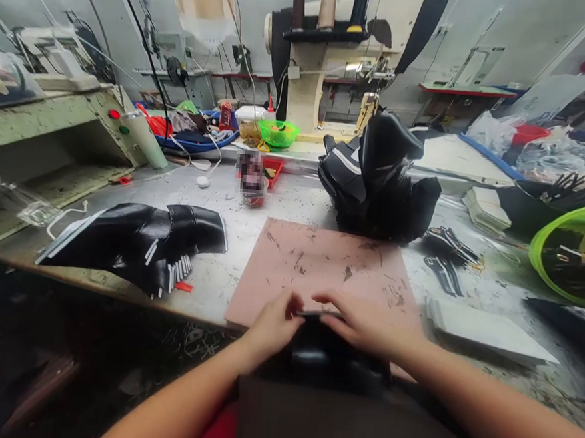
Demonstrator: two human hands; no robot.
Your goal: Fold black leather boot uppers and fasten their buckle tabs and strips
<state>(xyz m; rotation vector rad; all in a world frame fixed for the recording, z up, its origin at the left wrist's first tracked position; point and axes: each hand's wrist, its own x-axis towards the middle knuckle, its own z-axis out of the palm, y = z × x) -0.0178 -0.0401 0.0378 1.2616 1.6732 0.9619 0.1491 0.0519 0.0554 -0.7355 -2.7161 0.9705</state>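
Observation:
My left hand [273, 326] and my right hand [365, 323] meet at the near edge of a pink work mat [319, 261]. Both pinch the top edge of a glossy black leather piece [319, 355] that hangs down toward my lap. The fingers of each hand are closed on that edge, thumbs almost touching. A dark cloth covers my lap below it.
A stack of black leather pieces with white strips [141, 238] lies left of the mat. A heap of black shoe uppers [378, 178] sits behind it. A sewing machine [328, 68] stands at the back, a green basket [570, 255] at right, white card sheets [485, 329] near right.

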